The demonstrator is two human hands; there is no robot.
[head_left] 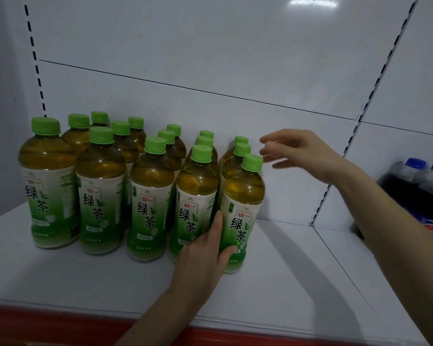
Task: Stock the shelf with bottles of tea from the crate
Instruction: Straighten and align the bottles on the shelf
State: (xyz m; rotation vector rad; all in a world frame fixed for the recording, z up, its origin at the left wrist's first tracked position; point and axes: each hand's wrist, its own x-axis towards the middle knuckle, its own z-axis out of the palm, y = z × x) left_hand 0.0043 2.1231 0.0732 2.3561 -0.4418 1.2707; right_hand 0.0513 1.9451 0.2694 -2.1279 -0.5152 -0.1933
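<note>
Head view, looking down and forward onto a white shelf (285,283) with a red front edge, backed by white panels and slotted uprights. On the left half of the shelf, green tea bottles (100,186) standing upright in five columns running front to back, three deep, all with bright green caps and white-and-green labels printed with Chinese characters. Amber liquid visible above each label. Columns close together, neighbouring bottles touching or nearly so. Rightmost front bottle (240,216) at the near corner of the group, upright, bare shelf surface to its right. Left hand (205,258) reaching in from the bottom edge, palm toward the lower label of that rightmost front bottle, fingers (216,224) extended and lightly spread, index finger slipped into the gap between this bottle and the front bottle (195,203) of the neighbouring column, thumb pressed on the bottle's lower front. Right hand (300,151) coming in from the right, raised in the air beside the cap (252,162) of the same bottle, fingertips blurred, fingers loosely spread and curled, holding nothing, not clearly touching the cap. Beyond the upright at far right, dark soda bottles (425,188) with blue caps on the adjoining shelf bay. Crate out of sight.
</note>
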